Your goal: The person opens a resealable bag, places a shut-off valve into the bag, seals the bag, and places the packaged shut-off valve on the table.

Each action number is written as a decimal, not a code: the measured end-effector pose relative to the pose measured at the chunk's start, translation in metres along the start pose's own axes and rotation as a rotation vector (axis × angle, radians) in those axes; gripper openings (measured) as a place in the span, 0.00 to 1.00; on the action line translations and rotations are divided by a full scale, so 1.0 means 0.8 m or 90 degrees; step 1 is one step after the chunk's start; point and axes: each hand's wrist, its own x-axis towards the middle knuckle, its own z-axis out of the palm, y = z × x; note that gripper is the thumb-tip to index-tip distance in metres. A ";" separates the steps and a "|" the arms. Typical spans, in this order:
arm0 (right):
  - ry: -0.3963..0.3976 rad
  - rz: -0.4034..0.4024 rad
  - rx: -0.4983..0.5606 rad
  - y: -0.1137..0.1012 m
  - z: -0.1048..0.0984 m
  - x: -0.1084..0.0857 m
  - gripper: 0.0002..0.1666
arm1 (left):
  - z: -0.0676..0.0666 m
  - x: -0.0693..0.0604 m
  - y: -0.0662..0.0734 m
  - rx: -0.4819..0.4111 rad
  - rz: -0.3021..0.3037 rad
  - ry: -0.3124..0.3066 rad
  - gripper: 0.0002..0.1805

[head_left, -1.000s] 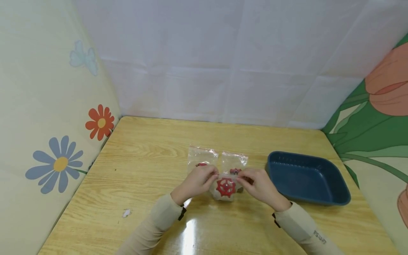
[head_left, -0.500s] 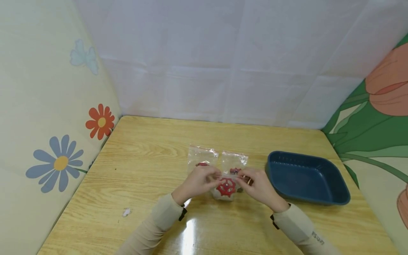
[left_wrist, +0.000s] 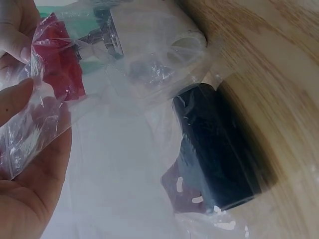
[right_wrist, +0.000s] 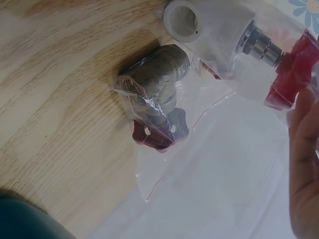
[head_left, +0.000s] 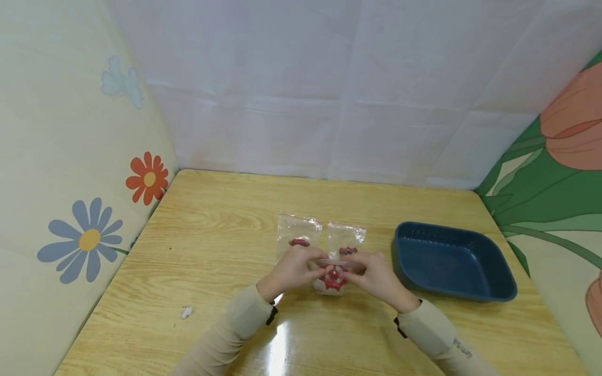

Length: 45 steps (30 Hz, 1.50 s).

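A valve with a white body and a red handwheel is inside a clear zip bag. My left hand pinches the bag's upper left edge, thumb in front. On the other side my right hand holds the upper right edge, its thumb close to the handwheel. Behind them lie two more zip bags. The left bag contains a dark cylindrical fitting with a red handle. In the right bag is a grey metal valve, also red-handled. Both hands partly hide these bags.
A dark blue plastic tray stands on the wooden table, right of my right hand. A small white scrap lies to the left. A white cloth hangs behind the table; printed panels flank it.
My right hand has moved slightly left, toward my left hand. Both thumbs have come down in front of the handwheel, and the bag's top edge looks tilted over it.
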 end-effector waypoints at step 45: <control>0.048 -0.050 0.011 -0.002 0.001 0.005 0.04 | 0.006 0.002 -0.002 -0.012 0.032 0.059 0.05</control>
